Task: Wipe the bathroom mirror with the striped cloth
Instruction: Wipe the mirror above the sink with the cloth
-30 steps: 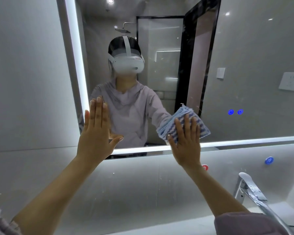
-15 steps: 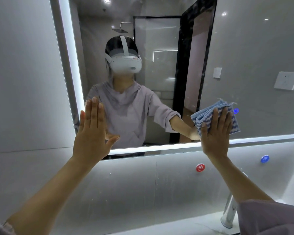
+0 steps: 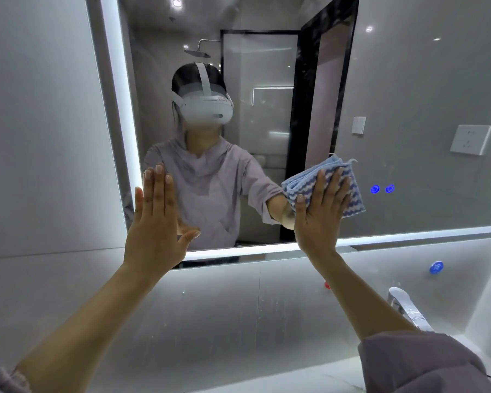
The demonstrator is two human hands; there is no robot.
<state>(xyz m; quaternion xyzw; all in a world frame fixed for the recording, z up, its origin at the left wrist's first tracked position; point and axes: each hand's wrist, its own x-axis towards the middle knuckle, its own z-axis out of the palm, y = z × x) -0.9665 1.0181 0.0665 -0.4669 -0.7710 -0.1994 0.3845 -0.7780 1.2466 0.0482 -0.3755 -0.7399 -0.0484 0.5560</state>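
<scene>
The right hand (image 3: 321,219) lies flat against the mirror (image 3: 408,80) with its fingers straight and slightly spread, pressing the cloth (image 3: 355,198) to the glass. The cloth is folded into a thick square (blue and white in wavy stripes). It sits under the fingers and sticks out past the fingertips above and on the side away from the left hand. The heel of this hand is just above the mirror's lit lower edge (image 3: 408,234).

The left hand (image 3: 156,225) is also open, fingers straight and close together, thumb out toward the right hand. It is pressed flat on the glass near the mirror's lit side edge (image 3: 116,109), and its wrist crosses the lower edge. It holds nothing. The two hands are well apart and at about the same height.

Just beyond the cloth, on the far side from the left hand, two small blue lights (image 3: 382,189) glow in the glass. Below the right forearm a red dot (image 3: 327,285) shows on the wall. A blue dot (image 3: 436,267) and a chrome tap (image 3: 408,310) are further out to that side. A grey sleeve (image 3: 423,364) covers the right arm from near the elbow.
</scene>
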